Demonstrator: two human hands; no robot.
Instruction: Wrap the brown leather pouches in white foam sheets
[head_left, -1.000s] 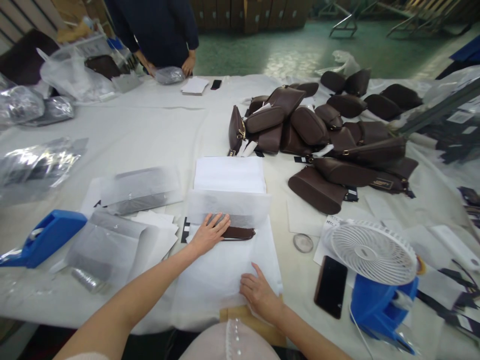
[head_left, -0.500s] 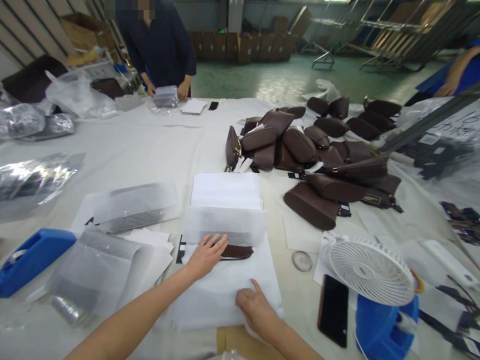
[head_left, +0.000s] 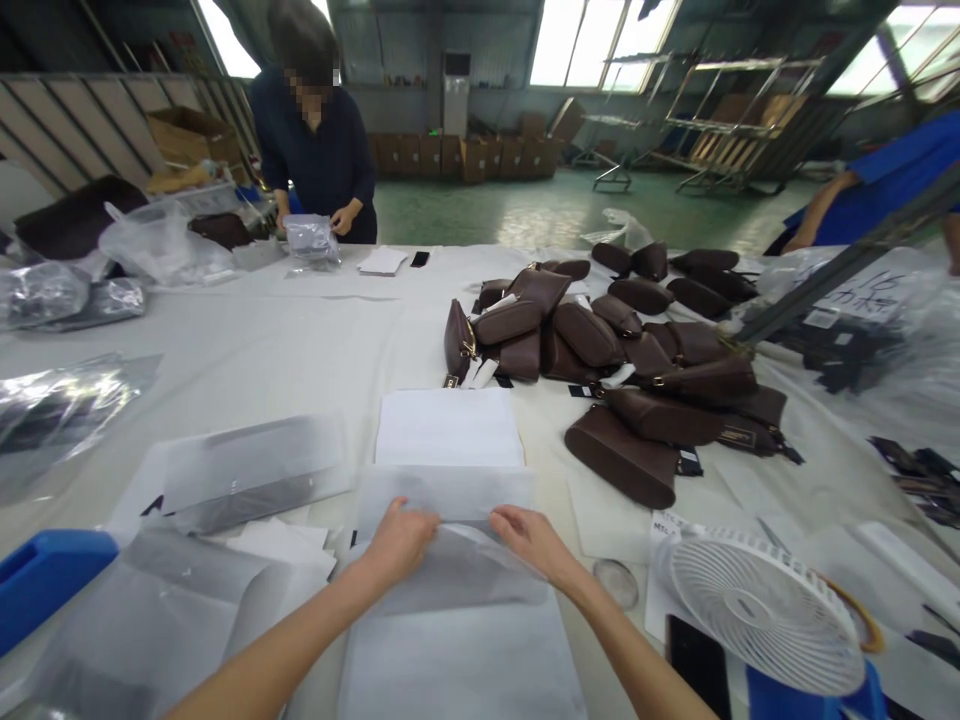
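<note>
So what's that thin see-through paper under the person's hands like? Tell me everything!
The thin paper looks pale grey, cloudy and partly see-through, like tissue. It lies crosswise, folded over, darker across its lower band, with a paler, curved edge between the hands. The left hand's grip and right hand's grip are on it near that edge. White paper shows just beyond it. What's inside is hidden.

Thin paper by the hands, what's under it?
Grey shows through the thin paper, but what makes it is covered. A white sheet sticks out past the paper's far edge.
</note>
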